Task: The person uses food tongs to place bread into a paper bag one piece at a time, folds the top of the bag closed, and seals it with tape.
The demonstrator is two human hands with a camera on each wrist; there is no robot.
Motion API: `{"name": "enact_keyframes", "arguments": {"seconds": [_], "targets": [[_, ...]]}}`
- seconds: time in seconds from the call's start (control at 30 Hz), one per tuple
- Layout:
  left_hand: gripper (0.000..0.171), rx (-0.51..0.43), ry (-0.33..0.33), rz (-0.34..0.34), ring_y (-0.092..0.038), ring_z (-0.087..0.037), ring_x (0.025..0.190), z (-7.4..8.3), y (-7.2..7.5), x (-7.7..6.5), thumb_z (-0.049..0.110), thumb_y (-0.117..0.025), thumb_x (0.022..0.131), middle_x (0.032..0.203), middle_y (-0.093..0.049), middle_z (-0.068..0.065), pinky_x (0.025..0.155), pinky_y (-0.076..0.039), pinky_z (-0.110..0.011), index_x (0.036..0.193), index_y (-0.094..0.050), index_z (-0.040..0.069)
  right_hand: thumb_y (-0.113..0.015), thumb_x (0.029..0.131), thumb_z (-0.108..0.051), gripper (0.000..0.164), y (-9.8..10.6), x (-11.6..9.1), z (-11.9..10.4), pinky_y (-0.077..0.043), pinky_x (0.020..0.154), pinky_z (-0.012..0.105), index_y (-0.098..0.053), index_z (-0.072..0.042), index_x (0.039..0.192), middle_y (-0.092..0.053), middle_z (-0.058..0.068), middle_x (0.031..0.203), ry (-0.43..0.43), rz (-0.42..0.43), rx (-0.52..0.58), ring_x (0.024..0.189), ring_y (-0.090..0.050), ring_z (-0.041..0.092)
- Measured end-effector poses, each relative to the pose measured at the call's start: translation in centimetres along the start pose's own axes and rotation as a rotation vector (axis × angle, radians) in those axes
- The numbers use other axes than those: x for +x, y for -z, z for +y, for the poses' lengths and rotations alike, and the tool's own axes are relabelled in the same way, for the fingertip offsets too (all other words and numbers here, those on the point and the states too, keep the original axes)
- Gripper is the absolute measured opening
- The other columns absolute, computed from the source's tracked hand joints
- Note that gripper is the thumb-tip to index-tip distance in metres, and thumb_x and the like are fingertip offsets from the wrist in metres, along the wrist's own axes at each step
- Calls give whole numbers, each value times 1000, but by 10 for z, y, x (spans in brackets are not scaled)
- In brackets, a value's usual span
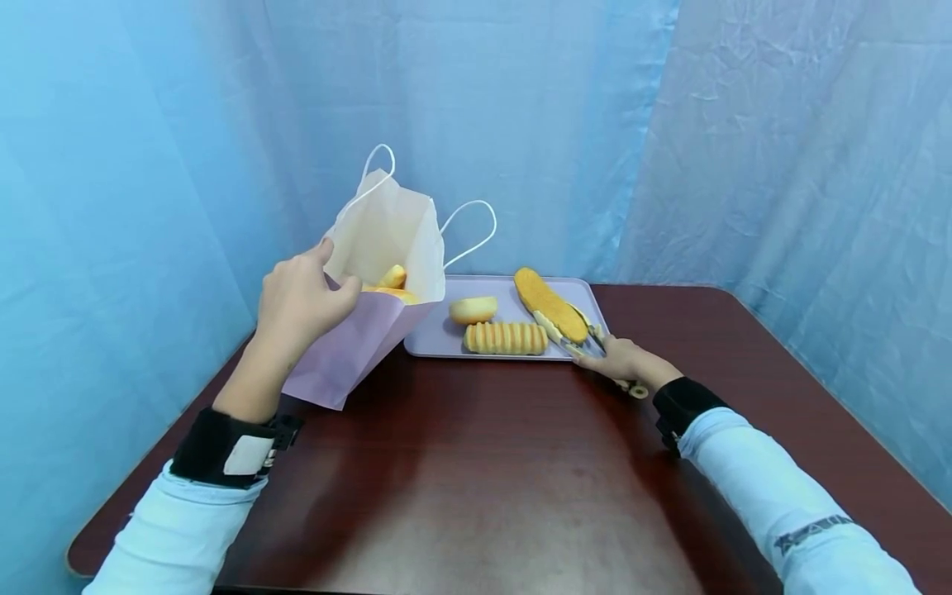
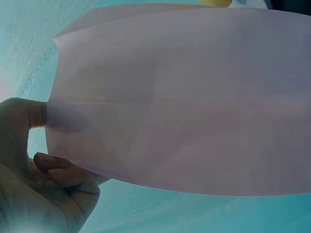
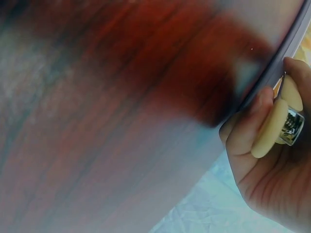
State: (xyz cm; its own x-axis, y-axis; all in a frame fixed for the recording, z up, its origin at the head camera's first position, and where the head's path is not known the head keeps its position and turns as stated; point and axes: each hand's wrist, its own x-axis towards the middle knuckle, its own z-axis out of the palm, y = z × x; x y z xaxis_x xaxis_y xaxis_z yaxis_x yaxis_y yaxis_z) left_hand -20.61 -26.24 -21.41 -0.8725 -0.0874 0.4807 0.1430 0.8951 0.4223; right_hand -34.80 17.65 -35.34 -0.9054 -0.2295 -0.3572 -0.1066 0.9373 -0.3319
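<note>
My left hand [image 1: 301, 299] grips the rim of a lilac paper bag [image 1: 345, 347] with white handles, tilted so its mouth faces me. Bread pieces [image 1: 394, 281] show inside the mouth. In the left wrist view, thumb and fingers hold the edge of the bag [image 2: 170, 107]. My right hand [image 1: 628, 362] holds food tongs [image 1: 549, 326] with cream tips and, in the right wrist view, cream grips [image 3: 271, 130] around a metal spring. The tong tips lie on either side of the near end of a long golden bread [image 1: 546, 302] on the tray.
The lilac tray [image 1: 439, 343] sits at the back of the dark wooden table [image 1: 521, 471]. On it are a ridged roll [image 1: 506, 339] and a small round bun [image 1: 473, 310], left of the long bread. Blue curtains [image 1: 521, 124] hang behind the table.
</note>
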Motion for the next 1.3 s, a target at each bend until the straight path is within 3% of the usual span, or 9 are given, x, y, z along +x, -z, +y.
{"name": "enact_keyframes", "arguments": {"seconds": [0.3, 0.77, 1.1, 1.3], "targets": [[68, -8, 2, -13, -40, -20, 43, 1, -2, -3, 25, -52, 89, 52, -51, -6, 42, -30, -33, 150, -44, -4, -48, 100, -60, 100, -3, 2, 0, -40, 106, 57, -17, 20, 152, -29, 41, 153, 21, 11, -10, 134, -43, 47], [66, -43, -9, 6, -40, -21, 43, 1, -4, -2, 22, -54, 90, 54, -51, -7, 42, -32, -33, 149, -45, -5, -47, 100, -60, 100, -4, 1, 2, -43, 99, 52, -17, 19, 152, -32, 41, 151, -5, 9, -12, 118, -51, 39], [66, -46, -5, 6, -42, -21, 44, 2, -4, -2, 23, -54, 90, 54, -51, -6, 43, -33, -34, 149, -45, -4, -48, 97, -64, 103, -3, -3, -1, -42, 104, 53, -18, 18, 153, -31, 39, 153, -4, 25, -5, 124, -49, 41], [66, -49, -7, 7, -42, -21, 44, 3, -3, -2, 24, -54, 90, 55, -51, -6, 42, -33, -34, 150, -45, -4, -49, 99, -59, 98, -3, -2, -1, -44, 98, 52, -20, 20, 151, -35, 41, 150, -3, 29, -3, 116, -51, 40]]}}
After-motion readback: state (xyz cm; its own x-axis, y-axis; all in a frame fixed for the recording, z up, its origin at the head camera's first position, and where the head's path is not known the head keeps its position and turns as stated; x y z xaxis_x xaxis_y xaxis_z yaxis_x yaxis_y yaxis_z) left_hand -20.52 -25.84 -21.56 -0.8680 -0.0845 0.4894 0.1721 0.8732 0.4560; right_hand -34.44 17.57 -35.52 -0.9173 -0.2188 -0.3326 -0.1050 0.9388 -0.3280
